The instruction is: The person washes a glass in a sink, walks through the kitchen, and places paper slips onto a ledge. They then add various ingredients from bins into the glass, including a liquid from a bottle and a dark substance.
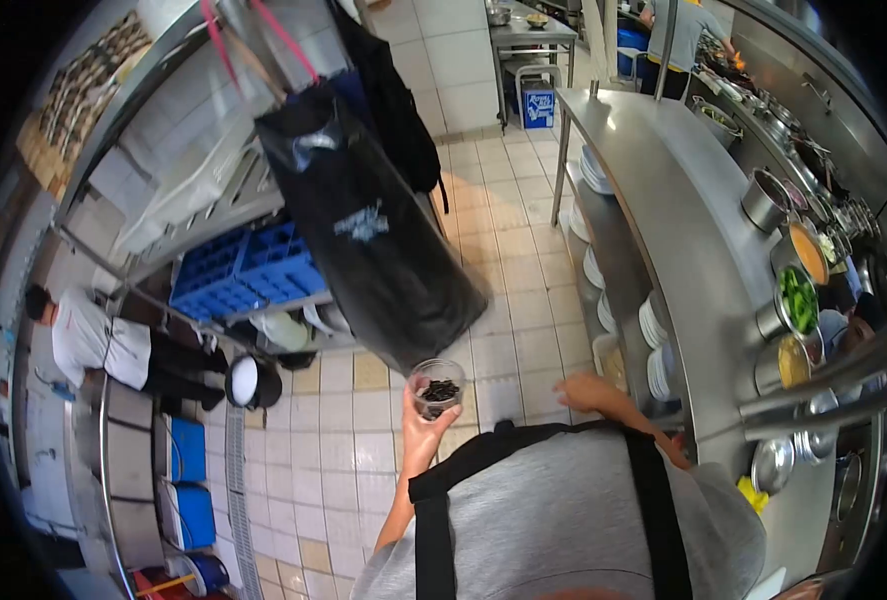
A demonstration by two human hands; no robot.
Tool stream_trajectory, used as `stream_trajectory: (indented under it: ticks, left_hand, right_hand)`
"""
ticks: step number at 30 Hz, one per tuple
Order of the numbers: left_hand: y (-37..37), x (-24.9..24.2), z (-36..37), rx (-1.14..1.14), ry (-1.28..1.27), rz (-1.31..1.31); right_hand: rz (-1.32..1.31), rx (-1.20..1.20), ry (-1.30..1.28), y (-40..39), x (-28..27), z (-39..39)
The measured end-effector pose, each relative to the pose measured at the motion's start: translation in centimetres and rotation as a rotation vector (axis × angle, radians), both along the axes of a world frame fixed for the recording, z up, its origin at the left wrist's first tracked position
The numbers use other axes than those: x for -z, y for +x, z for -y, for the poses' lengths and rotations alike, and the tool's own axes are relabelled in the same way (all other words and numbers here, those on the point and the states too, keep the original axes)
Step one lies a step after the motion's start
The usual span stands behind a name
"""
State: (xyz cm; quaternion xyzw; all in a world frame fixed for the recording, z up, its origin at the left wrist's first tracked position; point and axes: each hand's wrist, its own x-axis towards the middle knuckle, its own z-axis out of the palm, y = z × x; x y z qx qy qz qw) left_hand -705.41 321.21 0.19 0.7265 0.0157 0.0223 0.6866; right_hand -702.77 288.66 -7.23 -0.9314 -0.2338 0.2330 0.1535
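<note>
My left hand (425, 432) is wrapped round a small clear tub (436, 372), which it holds out in front of my body. Dark, thin pieces (440, 391) lie in the bottom of the tub; I cannot make out what they are. My right hand (585, 393) hangs in the air over the floor, left of the steel counter (653, 190). Its fingers look loosely bent and apart, with nothing visible in them.
A long black bag (363, 230) hangs from the rack ahead, beside blue crates (248, 265). Plates (653, 320) fill the shelf under the counter at right. Pots (766, 200) line its far side. One person (103, 340) stands at left, another (685, 45) cooks near flames.
</note>
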Motion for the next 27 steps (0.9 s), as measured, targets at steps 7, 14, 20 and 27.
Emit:
stream_trajectory:
  ticks: [7, 14, 20, 27]
  left_hand:
    - [21.8, -2.5, 8.0, 0.360, 0.057, 0.146]
    - [39.3, -2.3, 16.1, 0.369, 0.122, 0.145]
    - [50.7, -3.3, 19.1, 0.266, 0.113, 0.101]
    - [65.0, 0.3, 16.8, -0.014, 0.083, 0.068]
  right_hand:
    - [-0.151, 0.298, -0.036, 8.9, 4.1, 8.2]
    - [-0.136, 0.436, 0.270, 22.6, 5.5, 16.3]
    - [-0.124, 0.212, -0.093, 43.7, -0.4, 17.6]
    - [0.040, 0.079, -0.007, 66.0, -4.1, 14.6]
